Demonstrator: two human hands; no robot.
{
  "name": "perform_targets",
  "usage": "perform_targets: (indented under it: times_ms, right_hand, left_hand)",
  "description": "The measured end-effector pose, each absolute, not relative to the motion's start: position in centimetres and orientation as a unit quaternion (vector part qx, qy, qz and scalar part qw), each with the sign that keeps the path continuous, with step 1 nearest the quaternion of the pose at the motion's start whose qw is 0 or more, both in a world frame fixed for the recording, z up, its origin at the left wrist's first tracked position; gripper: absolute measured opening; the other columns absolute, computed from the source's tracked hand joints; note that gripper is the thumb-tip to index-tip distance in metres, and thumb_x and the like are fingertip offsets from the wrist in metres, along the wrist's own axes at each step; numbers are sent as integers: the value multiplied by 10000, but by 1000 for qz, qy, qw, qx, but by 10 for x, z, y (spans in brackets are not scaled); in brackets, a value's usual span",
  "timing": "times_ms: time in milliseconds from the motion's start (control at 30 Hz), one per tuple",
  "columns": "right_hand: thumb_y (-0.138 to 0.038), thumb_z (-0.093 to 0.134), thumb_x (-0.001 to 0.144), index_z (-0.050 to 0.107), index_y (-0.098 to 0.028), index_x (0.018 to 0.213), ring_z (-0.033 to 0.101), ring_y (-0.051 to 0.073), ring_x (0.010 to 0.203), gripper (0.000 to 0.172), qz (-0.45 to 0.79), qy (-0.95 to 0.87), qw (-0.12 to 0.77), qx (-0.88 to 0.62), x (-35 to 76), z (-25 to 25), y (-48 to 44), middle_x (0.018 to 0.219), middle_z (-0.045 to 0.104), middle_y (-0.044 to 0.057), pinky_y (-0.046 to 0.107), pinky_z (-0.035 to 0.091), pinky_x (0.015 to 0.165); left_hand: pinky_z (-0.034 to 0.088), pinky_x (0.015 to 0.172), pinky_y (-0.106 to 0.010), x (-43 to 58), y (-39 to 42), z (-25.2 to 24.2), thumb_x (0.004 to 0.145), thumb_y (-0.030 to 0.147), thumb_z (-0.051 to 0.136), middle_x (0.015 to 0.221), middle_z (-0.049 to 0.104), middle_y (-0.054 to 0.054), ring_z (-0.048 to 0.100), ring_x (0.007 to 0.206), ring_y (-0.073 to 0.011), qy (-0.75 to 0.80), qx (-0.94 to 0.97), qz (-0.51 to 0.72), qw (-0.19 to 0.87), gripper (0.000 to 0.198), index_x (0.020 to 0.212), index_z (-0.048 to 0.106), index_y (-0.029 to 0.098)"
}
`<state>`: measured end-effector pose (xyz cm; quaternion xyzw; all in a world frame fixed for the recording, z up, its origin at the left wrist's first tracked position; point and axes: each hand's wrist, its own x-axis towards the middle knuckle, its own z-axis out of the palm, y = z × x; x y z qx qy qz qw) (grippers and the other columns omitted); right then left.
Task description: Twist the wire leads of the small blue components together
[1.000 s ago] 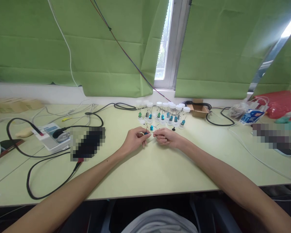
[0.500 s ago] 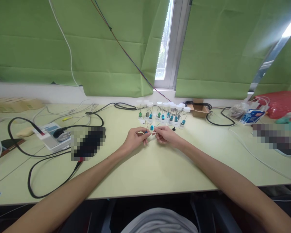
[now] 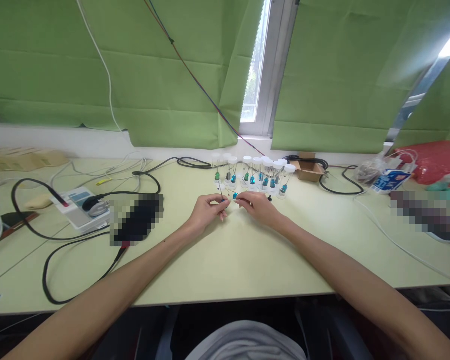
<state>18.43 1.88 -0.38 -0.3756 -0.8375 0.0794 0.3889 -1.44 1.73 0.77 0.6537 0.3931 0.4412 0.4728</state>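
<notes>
My left hand [image 3: 205,212] and my right hand [image 3: 257,206] meet over the middle of the pale green table [image 3: 225,260]. The left fingers pinch a small dark blue part with thin wire legs [image 3: 222,199]. The right fingers pinch a thin wire beside a small blue part [image 3: 234,196] that lies between the two hands. Just behind the hands stands a cluster of clear vials with white caps [image 3: 253,175], each holding a small green or blue part.
Black cables [image 3: 59,240] loop across the left of the table beside a white device [image 3: 78,205]. A small cardboard box [image 3: 310,170], a cable coil [image 3: 339,182], a white packet [image 3: 392,180] and a red bag [image 3: 435,160] sit at the right. Green blinds cover the window behind.
Both hands have shifted slightly away from me, toward the vials. The wire legs held by the left hand now point up and to the left.
</notes>
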Motion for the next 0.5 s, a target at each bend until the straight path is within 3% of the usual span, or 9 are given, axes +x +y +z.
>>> perform_targets:
  times_ms: [233,500]
  right_hand:
    - [-311,407,984,615,-185,844,563,160,685,280,47,-865,358,-348,190,-3,21,773,645,60,261,395,656]
    - [-312,471,943,524,-182,613,446,99,497,358,173,-803,425,-381,180,0,11,549,540,-21,233,370,579]
  left_hand:
    - [467,523,-271,-15,17,7,710,487,716,633,621,-20,551,492,-122,385,670,429,467,338,784,690,158]
    - [474,500,-263,-14,13,7,704,452,735,705,645,-29,559,488,-117,389,676,429,456,328,823,692,150]
